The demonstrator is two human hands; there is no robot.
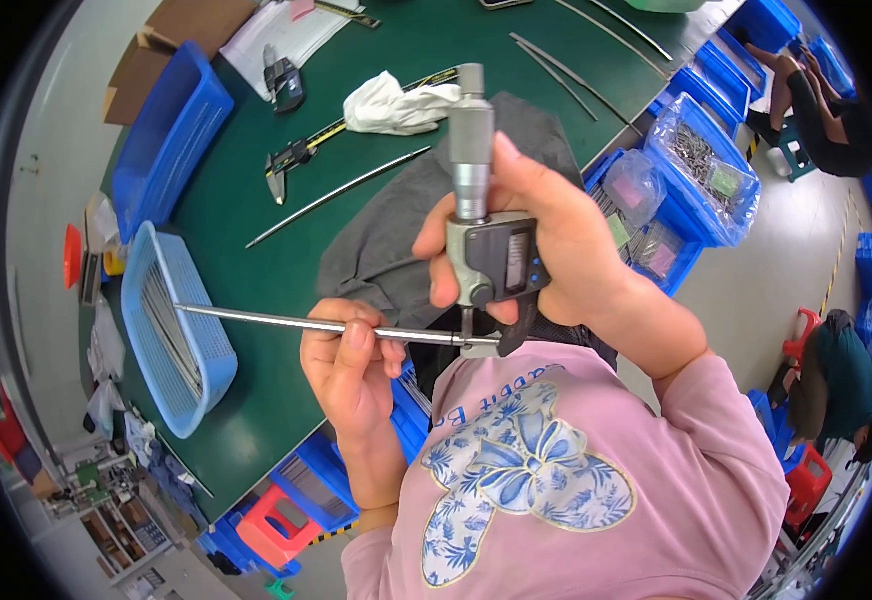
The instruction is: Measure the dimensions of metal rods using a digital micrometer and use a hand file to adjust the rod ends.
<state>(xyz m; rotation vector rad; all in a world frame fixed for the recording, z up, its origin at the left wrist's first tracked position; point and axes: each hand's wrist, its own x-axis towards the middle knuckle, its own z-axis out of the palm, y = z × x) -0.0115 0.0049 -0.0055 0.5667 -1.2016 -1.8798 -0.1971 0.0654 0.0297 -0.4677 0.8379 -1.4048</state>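
Observation:
My right hand (pixel 561 225) is closed around a digital micrometer (pixel 472 160), its thimble pointing up and its small display facing me. Between the micrometer's jaws, at the lower end of the frame, sits the right end of a slim metal rod (pixel 331 326). The fingers of my left hand (pixel 351 365) pinch that rod right of its middle and keep it roughly level. Its far left tip reaches over a light blue basket (pixel 218 350), which holds several similar rods. A dark grey cloth (pixel 376 245) lies on the table behind the micrometer.
On the green table (pixel 256 290) lie another rod (pixel 336 195), a caliper (pixel 291 158), a white glove (pixel 391 105), a second caliper (pixel 282 80) and thin strips (pixel 566 75). A blue bin (pixel 171 135) stands far left. Blue crates of parts (pixel 701 165) sit right; people work beyond.

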